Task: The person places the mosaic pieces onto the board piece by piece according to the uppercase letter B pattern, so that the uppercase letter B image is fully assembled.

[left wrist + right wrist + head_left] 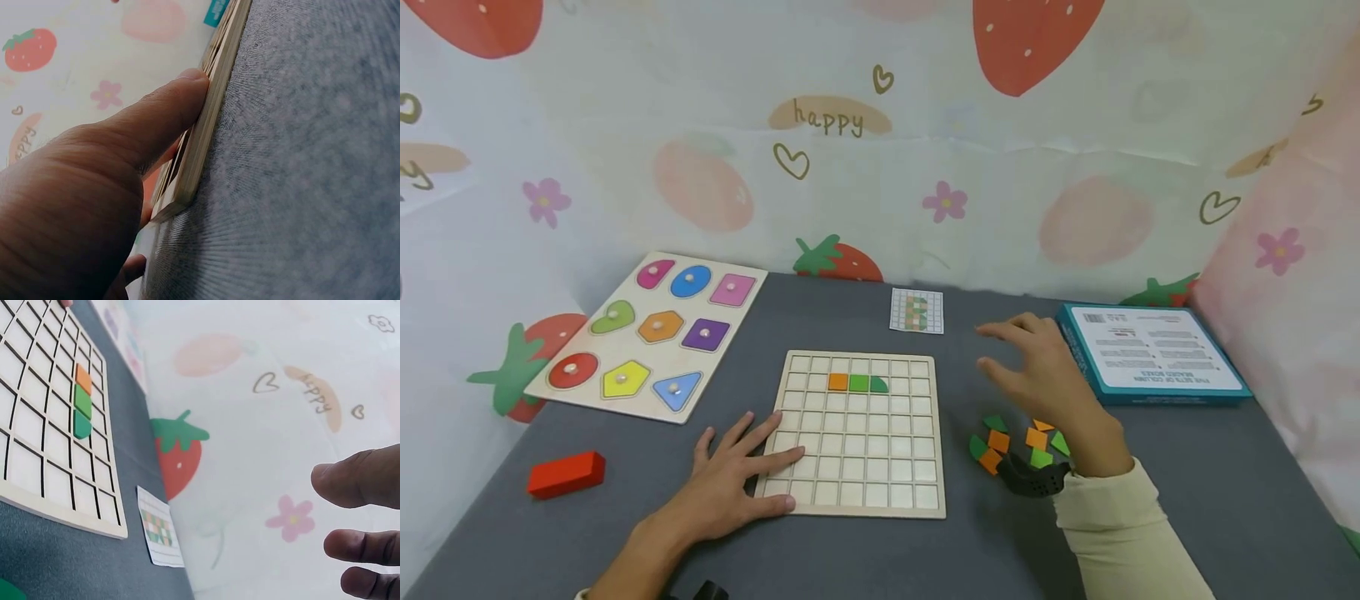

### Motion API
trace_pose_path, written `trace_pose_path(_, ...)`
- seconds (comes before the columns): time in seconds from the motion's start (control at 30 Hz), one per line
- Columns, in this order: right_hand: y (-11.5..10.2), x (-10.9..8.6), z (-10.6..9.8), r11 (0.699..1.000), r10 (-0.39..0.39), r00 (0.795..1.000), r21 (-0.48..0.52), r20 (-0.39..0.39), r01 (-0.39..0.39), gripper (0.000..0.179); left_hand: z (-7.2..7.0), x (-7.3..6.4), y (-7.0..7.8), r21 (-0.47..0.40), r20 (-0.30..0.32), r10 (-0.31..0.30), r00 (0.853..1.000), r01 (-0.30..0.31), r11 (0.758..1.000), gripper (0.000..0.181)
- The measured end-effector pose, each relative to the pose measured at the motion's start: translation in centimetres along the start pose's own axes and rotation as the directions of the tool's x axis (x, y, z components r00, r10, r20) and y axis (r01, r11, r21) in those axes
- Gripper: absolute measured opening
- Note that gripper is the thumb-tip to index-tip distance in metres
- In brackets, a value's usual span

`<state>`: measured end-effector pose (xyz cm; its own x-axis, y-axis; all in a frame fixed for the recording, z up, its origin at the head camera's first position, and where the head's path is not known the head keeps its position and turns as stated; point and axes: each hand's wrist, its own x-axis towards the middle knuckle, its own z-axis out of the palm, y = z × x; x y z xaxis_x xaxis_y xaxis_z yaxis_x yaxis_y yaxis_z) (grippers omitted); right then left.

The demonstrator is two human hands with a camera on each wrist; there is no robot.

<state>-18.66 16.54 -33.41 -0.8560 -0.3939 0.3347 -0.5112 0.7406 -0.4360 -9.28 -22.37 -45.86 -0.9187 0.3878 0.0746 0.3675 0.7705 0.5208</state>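
Play corner, strawberry-print backdrop point(880, 187), shape puzzle point(673, 357)

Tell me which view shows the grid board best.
Head view: nearly the whole grid board shows, only slightly covered by the left hand. Left wrist shows mainly its edge; right wrist, a portion cut off by the frame.

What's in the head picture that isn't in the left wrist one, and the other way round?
Only the head view shows the right hand, the small picture card and the loose pieces. Only the left wrist view shows layers in the side of the grid board. Both show the left hand touching that board.
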Motion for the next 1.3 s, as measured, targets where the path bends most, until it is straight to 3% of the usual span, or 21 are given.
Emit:
trace_pose_path(0.4,2.8,-1.9,-0.8,0.999,-0.005,0.998,0.032,-0.065,0.007,0.037,-0.1,0.2,0.1,0.023,0.005,-0.005,1.000,0.005,1.000,0.063)
trace_pose_path(0.6,5.0,-2.6,-0.7,0.998,0.055,0.995,0.035,-0.077,-0.052,0.038,0.0,0.2,0.0,0.029,0.002,-0.005,1.000,0.005,1.000,0.064)
trace_pose_path(0.9,7.0,-3.7,-0.3,0.987,0.152,0.988,0.052,-0.021,-0.151,0.038,0.1,0.2,-0.1,0.038,0.003,-0.005,1.000,0.005,0.999,0.064)
trace_pose_path(1.3,9.1,-4.6,0.4,0.969,0.234,0.963,0.051,0.132,-0.242,0.041,0.0,0.0,0.0,0.034,0.005,-0.014,1.000,0.014,0.999,0.064)
